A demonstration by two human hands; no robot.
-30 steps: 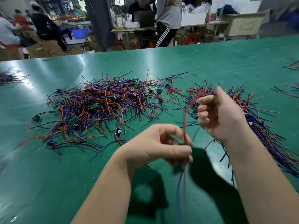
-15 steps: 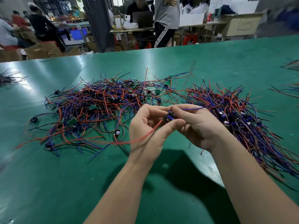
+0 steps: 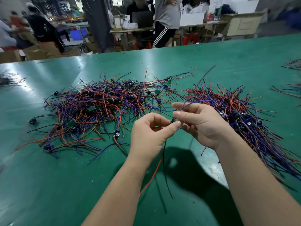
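Both hands are held close together above the near middle of the table, fingertips all but meeting. The left hand [image 3: 151, 132] is seen from the back, wrist bent upward, and a small dark wired component [image 3: 173, 121] is pinched between its thumb and forefinger. The right hand [image 3: 200, 123] is turned palm toward the camera. Its thumb is laid against the same component from above, the forefinger is stretched out straight over that, and the lower fingers are curled in. So the component is gripped from both sides and held in the air between the two hands, clear of the table.

A red lead [image 3: 154, 170] and a black lead [image 3: 164, 173] are seen hanging from it past the left wrist, over the arms' shadow. A blue lead [image 3: 193, 103] is passed between the right forefinger and thumb, and a blurred dark lead [image 3: 205, 75] is seen sticking up beyond it. Both forearms are bare.

On to the surface: a glossy green table [image 3: 65, 185] is lit with pale glare. A loose tangle of wires [image 3: 101, 108] in red, blue and black, dotted with small green boards, is spread beyond the left hand. A denser bundle [image 3: 241, 115] is laid behind the right hand and trails along that forearm. More wire scraps [image 3: 291, 64] are glimpsed at the far right edge.

Beyond the table, cardboard boxes [image 3: 40, 51] are stacked on the floor. A person in a grey top [image 3: 166, 13] is stood by a desk with a laptop [image 3: 141, 18], and a red stool [image 3: 189, 39] is tucked nearby.
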